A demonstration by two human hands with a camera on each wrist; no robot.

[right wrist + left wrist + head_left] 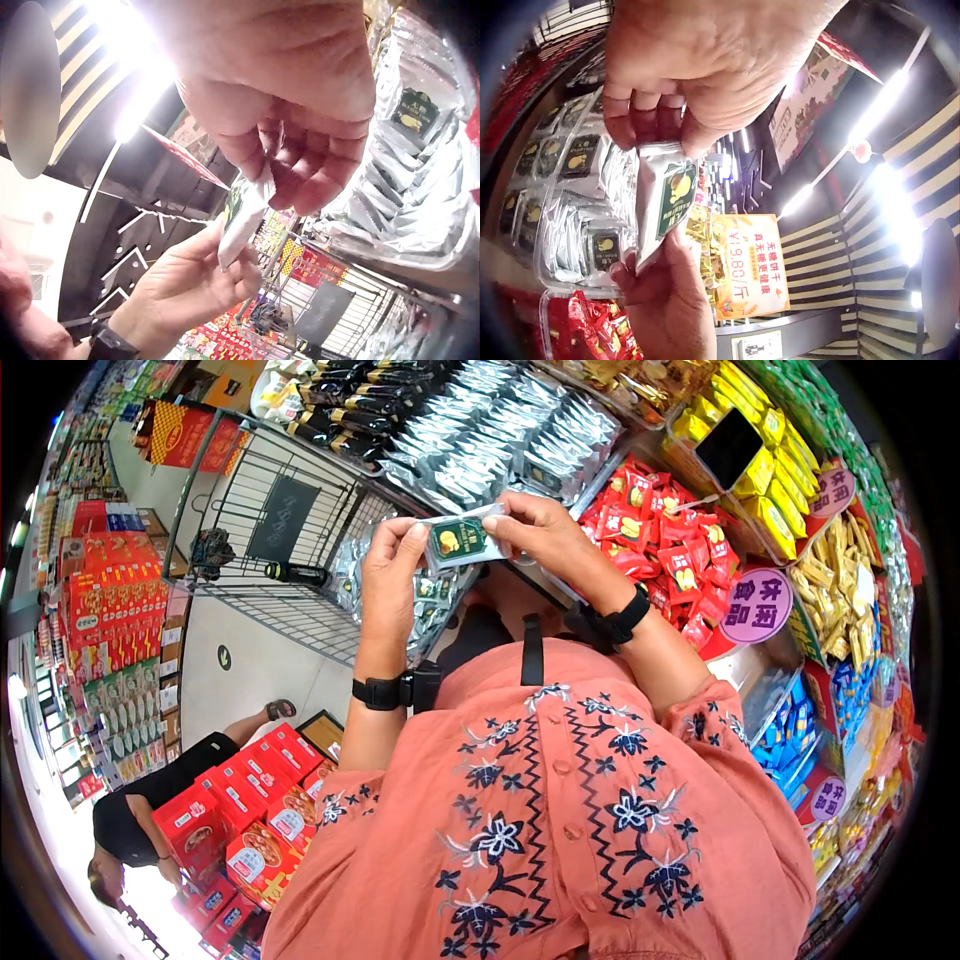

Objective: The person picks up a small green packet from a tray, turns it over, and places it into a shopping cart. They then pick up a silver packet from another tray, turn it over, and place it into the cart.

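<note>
A silver packet with a dark green label point(461, 540) is stretched level between both hands in the head view. The left hand point(392, 565) pinches one end between thumb and curled fingers. At the opposite end, the right hand point(545, 532) pinches the packet's edge. The left wrist view shows the packet point(666, 199) under the left hand point(705, 71), with the right hand point(676, 300) at its lower end. In the right wrist view, the right hand point(292, 112) grips the packet's crimped edge point(251, 214); the left hand point(184, 289) holds the other end.
A wire shopping cart point(285, 600) holds similar silver packets point(432, 600). Beyond the hands are bins of silver packets point(470, 440), red packets point(665, 530) and yellow packets point(770, 520), with a dark phone-like screen point(729, 449). A person point(140, 825) stands beside red boxes point(250, 790).
</note>
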